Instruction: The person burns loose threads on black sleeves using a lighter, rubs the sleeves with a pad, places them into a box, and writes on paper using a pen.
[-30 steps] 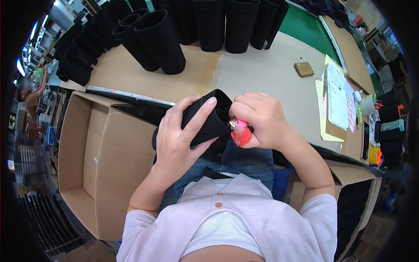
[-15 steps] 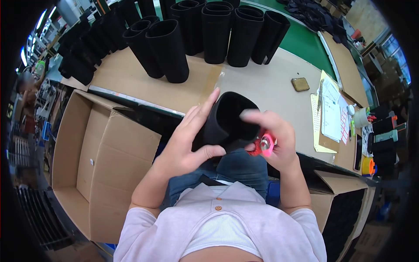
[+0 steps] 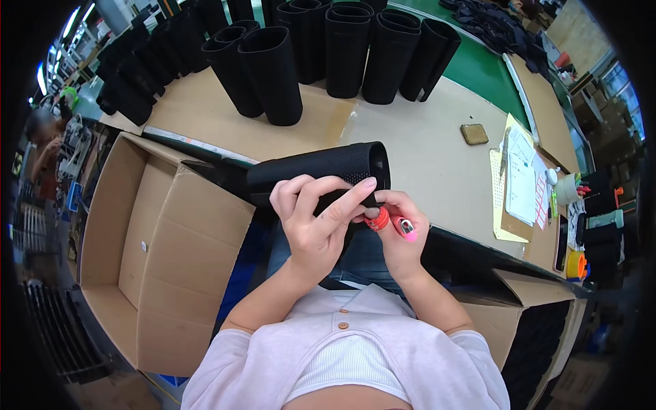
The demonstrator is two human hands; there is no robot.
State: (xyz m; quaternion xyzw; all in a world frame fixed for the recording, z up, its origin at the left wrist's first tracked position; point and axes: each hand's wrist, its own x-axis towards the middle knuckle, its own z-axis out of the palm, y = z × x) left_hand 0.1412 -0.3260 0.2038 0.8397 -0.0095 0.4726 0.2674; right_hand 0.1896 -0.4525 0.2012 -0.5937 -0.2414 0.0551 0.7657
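A hollow black fabric sleeve (image 3: 311,166) lies on its side above my lap, its open end facing right. My left hand (image 3: 316,222) is closed on the sleeve's near side by the rim, thumb and fingers bent toward the edge. At that same rim, the fingertips of my right hand (image 3: 403,236) pinch the edge of the sleeve. Tucked in my right palm is a small tool (image 3: 407,228) with pink and metal parts; its working end is hidden. A red wrapped band (image 3: 377,219) shows by my right thumb.
Several black sleeves (image 3: 275,78) stand upright along the back of the table (image 3: 437,157). An open cardboard box (image 3: 195,273) is at the left, another box (image 3: 529,287) at the lower right. A brown block (image 3: 474,134) and papers (image 3: 517,184) lie on the right. A person (image 3: 44,140) is far left.
The sleeve has tipped from mouth-up to lying sideways with its opening to the right. My left hand has shifted onto its near side, and my right hand has left the opening for the rim.
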